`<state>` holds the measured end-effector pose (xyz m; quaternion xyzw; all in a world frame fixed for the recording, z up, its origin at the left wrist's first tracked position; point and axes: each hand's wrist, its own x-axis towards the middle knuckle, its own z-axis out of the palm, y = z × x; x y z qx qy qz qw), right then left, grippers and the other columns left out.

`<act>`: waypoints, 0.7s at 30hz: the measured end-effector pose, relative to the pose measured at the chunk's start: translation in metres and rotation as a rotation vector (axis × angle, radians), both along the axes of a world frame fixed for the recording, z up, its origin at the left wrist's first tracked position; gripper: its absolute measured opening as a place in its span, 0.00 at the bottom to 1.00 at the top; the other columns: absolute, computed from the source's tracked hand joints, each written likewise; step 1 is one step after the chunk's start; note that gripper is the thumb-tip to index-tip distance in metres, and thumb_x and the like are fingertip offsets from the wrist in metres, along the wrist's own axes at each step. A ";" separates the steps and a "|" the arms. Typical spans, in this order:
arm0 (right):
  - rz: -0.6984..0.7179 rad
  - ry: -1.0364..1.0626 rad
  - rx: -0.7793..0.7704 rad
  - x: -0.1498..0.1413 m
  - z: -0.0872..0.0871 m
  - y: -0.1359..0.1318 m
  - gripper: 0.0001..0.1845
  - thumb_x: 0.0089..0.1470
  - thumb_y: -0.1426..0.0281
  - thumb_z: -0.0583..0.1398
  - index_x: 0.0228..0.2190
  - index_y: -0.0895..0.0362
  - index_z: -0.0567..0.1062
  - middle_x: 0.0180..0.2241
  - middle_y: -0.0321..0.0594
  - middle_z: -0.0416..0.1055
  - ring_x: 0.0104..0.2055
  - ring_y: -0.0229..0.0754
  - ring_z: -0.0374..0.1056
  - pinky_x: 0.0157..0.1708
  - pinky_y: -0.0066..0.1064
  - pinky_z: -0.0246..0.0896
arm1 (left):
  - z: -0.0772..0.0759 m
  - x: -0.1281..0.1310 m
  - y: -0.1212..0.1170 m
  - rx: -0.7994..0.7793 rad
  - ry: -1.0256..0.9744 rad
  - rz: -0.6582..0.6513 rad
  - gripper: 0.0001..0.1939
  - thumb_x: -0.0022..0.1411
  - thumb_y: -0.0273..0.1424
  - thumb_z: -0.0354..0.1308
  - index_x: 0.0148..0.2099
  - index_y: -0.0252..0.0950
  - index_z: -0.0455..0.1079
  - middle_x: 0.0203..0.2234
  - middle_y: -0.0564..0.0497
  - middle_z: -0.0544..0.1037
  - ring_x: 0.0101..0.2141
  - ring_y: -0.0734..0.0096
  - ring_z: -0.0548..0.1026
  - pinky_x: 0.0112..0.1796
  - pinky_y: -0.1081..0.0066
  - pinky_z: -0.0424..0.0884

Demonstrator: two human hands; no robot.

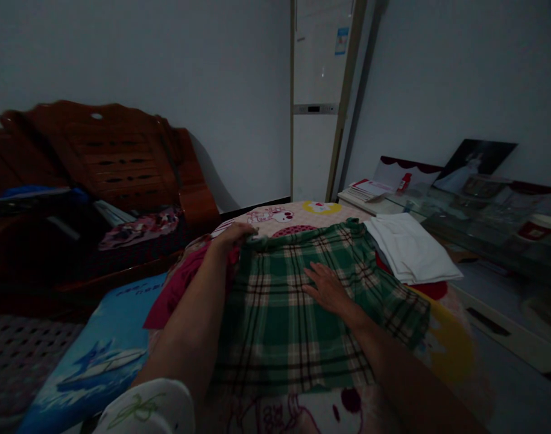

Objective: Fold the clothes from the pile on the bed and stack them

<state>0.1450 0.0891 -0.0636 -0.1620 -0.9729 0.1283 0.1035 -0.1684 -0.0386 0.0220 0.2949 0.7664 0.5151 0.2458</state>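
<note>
A green plaid shirt [275, 313] lies spread out on a pink patterned cloth [280, 224]. My left hand [234, 236] is at the shirt's far left corner, its fingers closed on the bunched edge there. My right hand [327, 288] rests on the middle of the shirt, palm down with the fingers stretched out. On the right side a sleeve fans outward across the cloth. A dark pink garment [178, 286] lies left of the shirt, partly behind my left forearm. White folded fabric [411, 247] lies just beyond the shirt on the right.
A wooden bench [117, 157] with items on its seat stands at the left. A blue panel with a boat picture [108, 349] is beside the cloth. To the right, a glass-topped stand [474, 223] bears papers [366, 190] and a paper cup [538, 228]. A tall white air conditioner [318, 150] stands behind.
</note>
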 end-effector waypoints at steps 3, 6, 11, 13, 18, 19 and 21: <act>-0.006 0.003 -0.006 0.000 0.000 0.000 0.31 0.63 0.57 0.54 0.61 0.59 0.66 0.66 0.53 0.55 0.69 0.56 0.48 0.66 0.50 0.42 | 0.002 0.002 -0.008 -0.322 0.076 -0.316 0.09 0.39 0.34 0.67 0.20 0.36 0.71 0.12 0.56 0.70 0.15 0.77 0.63 0.17 0.77 0.57; -0.009 0.011 -0.003 -0.001 -0.001 0.000 0.30 0.63 0.57 0.54 0.61 0.59 0.66 0.66 0.52 0.55 0.69 0.55 0.48 0.66 0.50 0.42 | 0.006 0.011 0.001 -0.433 0.315 -0.320 0.08 0.48 0.36 0.63 0.27 0.35 0.77 0.19 0.52 0.78 0.19 0.74 0.70 0.21 0.77 0.63; -0.008 -0.004 -0.002 -0.001 -0.001 0.001 0.31 0.63 0.57 0.54 0.61 0.59 0.66 0.66 0.52 0.55 0.69 0.56 0.48 0.66 0.49 0.42 | 0.001 0.034 0.038 -0.543 0.690 -0.025 0.13 0.56 0.34 0.60 0.39 0.31 0.79 0.33 0.43 0.82 0.35 0.63 0.79 0.35 0.74 0.71; -0.008 -0.005 -0.003 -0.001 -0.001 0.001 0.30 0.63 0.56 0.54 0.61 0.58 0.66 0.67 0.52 0.54 0.69 0.56 0.48 0.66 0.50 0.42 | -0.006 0.042 0.050 -0.585 0.709 -0.003 0.15 0.53 0.35 0.64 0.39 0.29 0.79 0.36 0.37 0.82 0.40 0.55 0.79 0.40 0.70 0.72; -0.014 0.013 -0.001 0.000 -0.004 0.002 0.30 0.63 0.56 0.53 0.61 0.56 0.66 0.66 0.51 0.55 0.69 0.54 0.48 0.65 0.50 0.42 | -0.016 0.048 0.063 -0.629 0.742 0.054 0.18 0.52 0.31 0.64 0.45 0.28 0.78 0.43 0.32 0.80 0.47 0.50 0.77 0.47 0.67 0.71; -0.011 0.016 -0.001 0.000 -0.004 0.002 0.30 0.63 0.56 0.53 0.61 0.56 0.66 0.66 0.51 0.55 0.69 0.54 0.48 0.65 0.50 0.42 | -0.014 0.048 0.063 -0.625 0.742 0.074 0.17 0.52 0.30 0.63 0.45 0.28 0.78 0.43 0.32 0.80 0.47 0.51 0.77 0.47 0.66 0.71; -0.004 0.019 -0.004 0.000 -0.004 0.002 0.30 0.63 0.56 0.53 0.61 0.57 0.66 0.66 0.51 0.56 0.69 0.54 0.48 0.65 0.50 0.43 | -0.008 0.046 0.062 -0.586 0.735 0.131 0.15 0.53 0.28 0.62 0.44 0.28 0.78 0.43 0.34 0.80 0.47 0.51 0.77 0.47 0.66 0.70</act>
